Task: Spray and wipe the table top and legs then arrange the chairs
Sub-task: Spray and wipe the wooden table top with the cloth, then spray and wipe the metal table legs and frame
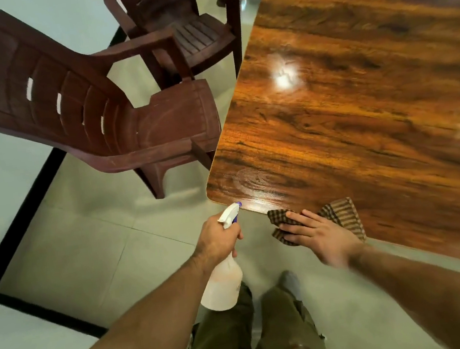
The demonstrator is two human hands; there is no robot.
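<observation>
- Table top (359, 106): glossy, dark-grained wood that fills the right half of the frame. Its rounded near corner sits at lower centre. A pale smeared patch lies just inside that corner, and a bright glare spot lies further up the surface.
- Spray bottle (223, 286): white and translucent, with a white trigger head and a purple nozzle tip. It is just below centre of frame, off the table and over the floor. The nozzle points up-frame at the table's near edge and sits just beside the corner.
- Left hand (219, 239): its fingers are wrapped round the bottle's neck under the trigger head. The bottle's body hangs below the fist and the head sticks out above it.
- Cloth (340, 213): brown check, crumpled, right of lower centre. It straddles the table's near edge, with one end on the wood and the other past the rim.
- Right hand (317, 236): laid flat on the cloth, palm down, with straight fingers pressing and none curled round the fabric. The cloth shows at the fingertips and beyond the knuckles.
- Near chair (85, 113): dark red-brown plastic armchair at left of frame. Its seat front is close against the table's left edge.
- Far chair (185, 32): the same type, at top centre, also beside that edge.
- Floor (87, 250): pale tiles, with a black strip (25, 217) running across the lower left.
- Olive trousers (243, 341): at bottom centre.
</observation>
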